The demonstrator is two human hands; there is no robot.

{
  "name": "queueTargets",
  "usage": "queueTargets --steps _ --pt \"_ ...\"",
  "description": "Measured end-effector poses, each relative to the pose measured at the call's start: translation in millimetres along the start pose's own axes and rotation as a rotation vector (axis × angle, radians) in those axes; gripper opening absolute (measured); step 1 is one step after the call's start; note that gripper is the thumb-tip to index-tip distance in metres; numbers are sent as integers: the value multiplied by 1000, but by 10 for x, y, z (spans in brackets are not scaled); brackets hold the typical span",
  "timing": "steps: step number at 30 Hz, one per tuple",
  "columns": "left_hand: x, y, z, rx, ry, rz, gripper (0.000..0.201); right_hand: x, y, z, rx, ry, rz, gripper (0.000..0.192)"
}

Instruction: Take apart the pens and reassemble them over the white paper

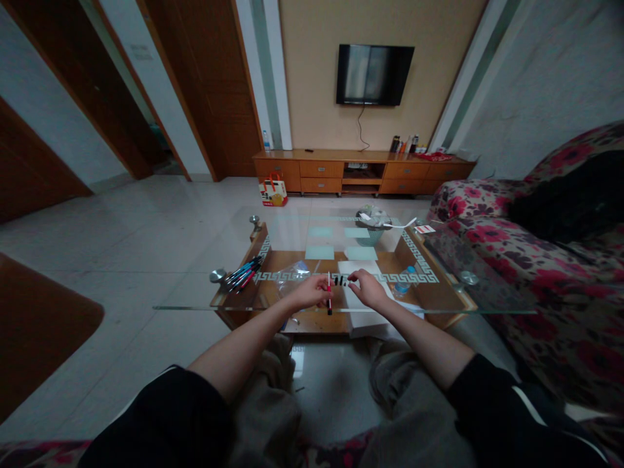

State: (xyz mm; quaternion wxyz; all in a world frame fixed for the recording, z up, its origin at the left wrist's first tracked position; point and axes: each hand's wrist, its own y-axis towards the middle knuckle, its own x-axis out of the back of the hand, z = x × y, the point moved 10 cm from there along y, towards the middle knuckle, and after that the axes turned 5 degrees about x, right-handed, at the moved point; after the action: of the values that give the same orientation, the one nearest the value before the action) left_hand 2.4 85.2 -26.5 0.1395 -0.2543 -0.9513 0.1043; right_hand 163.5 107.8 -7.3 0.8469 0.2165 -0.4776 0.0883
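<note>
Over the near edge of the glass coffee table (287,308), my left hand (312,292) is closed around a slim pen (329,290) with a white upper part, a red middle and a black lower end, held upright. Several small black pieces (338,281), like pen caps or parts, lie just right of the pen. My right hand (368,289) hovers beside them, fingers curved and apart, with nothing visible between them. A bunch of pens (244,274) lies at the table's left side. Clear plastic packaging (291,276) is behind my left hand.
White paper or a box (363,318) and a water bottle (404,278) show around the right side of the table. A basket (373,234) with a plastic bag stands beyond it. The flowered sofa (492,227) is at right, and a TV cabinet (319,170) stands against the wall.
</note>
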Motion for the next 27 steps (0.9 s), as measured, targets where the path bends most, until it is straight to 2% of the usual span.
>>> queueTargets --steps 12,16,21,27 --pt "-63 1 26 -18 30 68 34 28 -4 -10 -5 -12 -16 7" --pt "-66 -16 9 -15 32 76 35 136 10 5 -25 34 -110 6" --pt "-111 -39 13 11 70 121 38 268 35 79 -45 321 -235 11" --pt "-194 -69 -55 -32 111 180 37 198 49 188 -70 602 -256 17"
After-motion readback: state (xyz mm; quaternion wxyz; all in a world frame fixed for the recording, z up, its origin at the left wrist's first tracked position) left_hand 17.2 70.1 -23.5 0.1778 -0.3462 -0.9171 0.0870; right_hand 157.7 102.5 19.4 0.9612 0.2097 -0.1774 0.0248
